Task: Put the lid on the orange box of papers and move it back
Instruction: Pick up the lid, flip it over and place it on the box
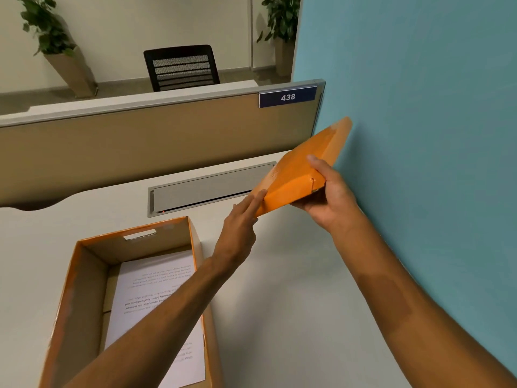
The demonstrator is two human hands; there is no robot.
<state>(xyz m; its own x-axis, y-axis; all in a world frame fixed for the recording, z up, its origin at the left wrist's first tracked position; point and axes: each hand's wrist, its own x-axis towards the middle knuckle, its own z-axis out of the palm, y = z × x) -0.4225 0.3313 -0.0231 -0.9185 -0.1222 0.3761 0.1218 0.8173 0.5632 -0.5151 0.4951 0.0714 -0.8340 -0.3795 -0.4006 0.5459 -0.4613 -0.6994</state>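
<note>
The orange box point(70, 298) stands open on the white desk at the lower left, with printed papers point(156, 278) lying flat inside. The orange lid point(299, 169) is tilted in the air at the right, close to the blue wall. My right hand point(327, 194) grips the lid's near corner, thumb on top. My left hand point(240, 222) reaches over the box's right wall, fingers straight, fingertips touching the lid's lower left edge. My left forearm hides part of the papers.
A blue wall point(419, 135) bounds the desk on the right. A tan partition point(140, 147) with a "438" label point(287, 97) runs along the back. A grey cable flap point(207, 189) is set into the white desk point(293, 303). A black chair point(181, 67) stands beyond.
</note>
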